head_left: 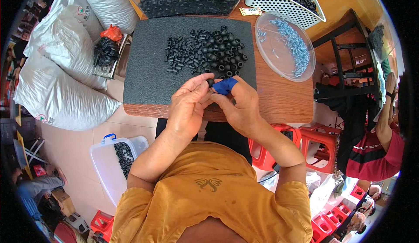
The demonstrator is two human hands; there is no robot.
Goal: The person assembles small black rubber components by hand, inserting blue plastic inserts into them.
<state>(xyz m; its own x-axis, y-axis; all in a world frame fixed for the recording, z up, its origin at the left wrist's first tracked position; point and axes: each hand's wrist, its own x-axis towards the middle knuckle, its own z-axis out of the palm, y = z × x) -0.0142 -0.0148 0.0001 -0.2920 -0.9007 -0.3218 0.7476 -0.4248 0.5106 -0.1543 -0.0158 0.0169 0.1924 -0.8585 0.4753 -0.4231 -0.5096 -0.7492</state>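
Black part (210, 83) is one small, round piece at the near edge of the mat (148, 55), between my left hand (187, 105) and right hand (244, 105). From the head view, my only one, I see the left thumb and fingers pinched on it; the right, with one blue finger wrap (224, 86), comes together beside it, but I cannot tell whether it grips anything. I judge the part light, firm, slightly springy, not fragile; its rounded side may roll, so I'd take it by thumb and forefinger across the middle. Counting: one mat, one round clear tray (266, 55) of blue bits (292, 42), one white perforated basket (286, 9), one clear bin (187, 7) behind the mat. Loose round pieces (224, 49) number dozens, as do smaller plugs (176, 59); both overlap too much for an exact count.
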